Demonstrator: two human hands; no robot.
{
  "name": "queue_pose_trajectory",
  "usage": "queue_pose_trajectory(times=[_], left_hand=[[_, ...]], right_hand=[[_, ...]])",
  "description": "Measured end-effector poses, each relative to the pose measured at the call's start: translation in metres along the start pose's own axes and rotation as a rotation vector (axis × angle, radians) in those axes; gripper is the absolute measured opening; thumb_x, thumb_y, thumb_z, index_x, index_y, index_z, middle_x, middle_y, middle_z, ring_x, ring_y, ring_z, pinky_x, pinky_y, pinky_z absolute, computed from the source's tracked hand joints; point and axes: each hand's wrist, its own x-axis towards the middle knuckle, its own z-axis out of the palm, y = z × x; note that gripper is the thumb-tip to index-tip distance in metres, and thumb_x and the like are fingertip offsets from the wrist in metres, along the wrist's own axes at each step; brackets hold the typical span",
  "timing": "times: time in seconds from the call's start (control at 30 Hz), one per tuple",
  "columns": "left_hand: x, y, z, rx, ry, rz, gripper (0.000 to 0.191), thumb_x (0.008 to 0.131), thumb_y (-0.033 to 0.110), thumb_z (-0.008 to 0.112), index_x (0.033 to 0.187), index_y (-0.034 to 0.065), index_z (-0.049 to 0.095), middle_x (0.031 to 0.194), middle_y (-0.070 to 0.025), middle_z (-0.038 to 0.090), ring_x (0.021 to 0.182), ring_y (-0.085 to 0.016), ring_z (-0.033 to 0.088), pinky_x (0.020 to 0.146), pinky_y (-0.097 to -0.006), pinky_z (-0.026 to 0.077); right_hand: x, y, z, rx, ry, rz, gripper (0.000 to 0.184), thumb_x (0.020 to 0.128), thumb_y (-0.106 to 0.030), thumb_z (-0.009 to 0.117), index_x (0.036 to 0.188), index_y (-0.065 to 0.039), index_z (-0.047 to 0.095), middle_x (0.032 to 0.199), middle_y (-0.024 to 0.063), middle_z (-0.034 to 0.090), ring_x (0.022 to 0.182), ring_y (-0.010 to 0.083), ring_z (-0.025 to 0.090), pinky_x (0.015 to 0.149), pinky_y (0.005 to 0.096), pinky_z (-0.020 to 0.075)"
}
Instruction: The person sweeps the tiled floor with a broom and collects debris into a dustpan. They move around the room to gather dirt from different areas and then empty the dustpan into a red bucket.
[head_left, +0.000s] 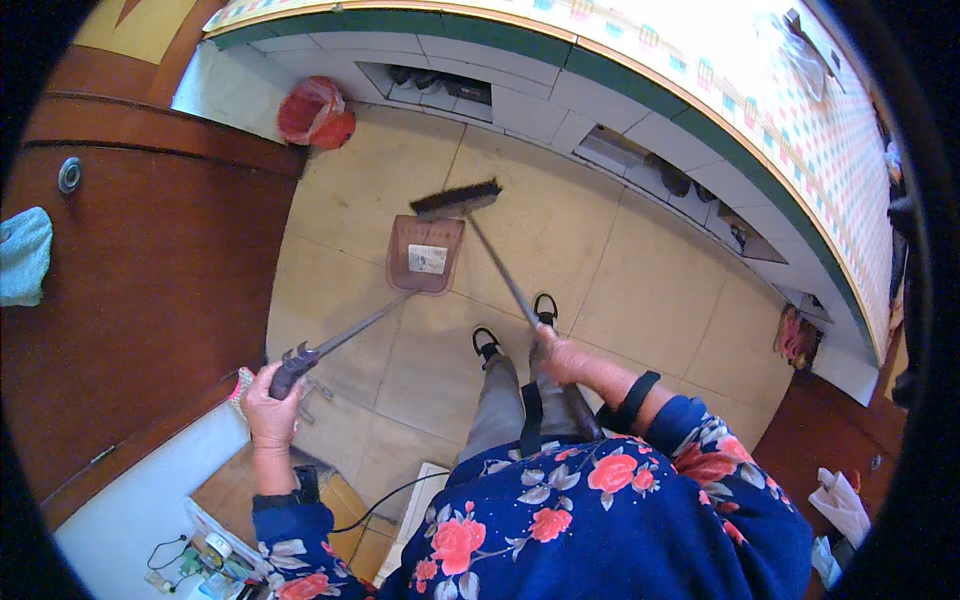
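Observation:
My left hand (271, 405) grips the dark end of a long-handled dustpan's handle (360, 326). The pinkish-brown plastic pan (425, 281) rests on the tiled floor and bears a white label (427, 259). My right hand (559, 358) is closed around the grey shaft (501, 266) of a broom, whose lower grip reaches back towards my waist. Dark bristles on the broom head (456, 199) lie just past the pan's front edge, and the head slightly overlaps that edge in view. Whether any dirt is in the pan I cannot tell.
A red bucket (330, 135) with a plastic liner stands in the far left corner. Ahead runs a tiled ledge (525, 116) with recesses holding shoes (667, 176). Brown doors (150, 300) flank the left and right. Behind my left arm are a cardboard piece (349, 510) and a black cable (390, 495).

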Motion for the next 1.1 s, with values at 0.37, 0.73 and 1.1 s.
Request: queue_pose_trajectory(times=[0.37,0.73,1.1], left_hand=[[-0.007,-0.011,-0.003,0.065,0.064,0.08,0.032,0.054,0.011,0.073,0.082,0.0068,0.059,0.075,-0.0094,0.061,0.068,-0.025,0.059,0.063,-0.0318,0.047],[0.002,-0.013,-0.004,0.023,0.042,0.013,0.028,0.056,0.014,0.071,0.081,0.0073,0.06,0.075,-0.0105,0.061,0.068,-0.025,0.06,0.063,-0.0318,0.047],[-0.004,-0.012,-0.001,-0.013,0.026,-0.001,0.027,0.057,0.015,0.071,0.081,0.0106,0.061,0.073,-0.0103,0.061,0.065,-0.024,0.06,0.059,-0.0312,0.048]], right_hand=[[-0.056,0.041,-0.039,0.572,0.245,-0.068,0.057,0.071,-0.002,0.051,0.123,-0.011,0.03,0.064,0.008,0.049,0.043,0.0131,0.046,0.037,0.0277,0.0405],[-0.016,0.018,-0.025,0.137,0.256,0.051,0.061,0.071,-0.007,0.053,0.124,-0.009,0.024,0.087,0.0191,0.054,0.067,0.0259,0.057,0.056,0.0373,0.0469],[-0.062,0.008,-0.031,0.473,0.056,-0.103,0.062,0.067,-0.001,0.052,0.125,-0.009,0.029,0.058,0.0074,0.052,0.043,0.017,0.049,0.038,0.0286,0.0391]])
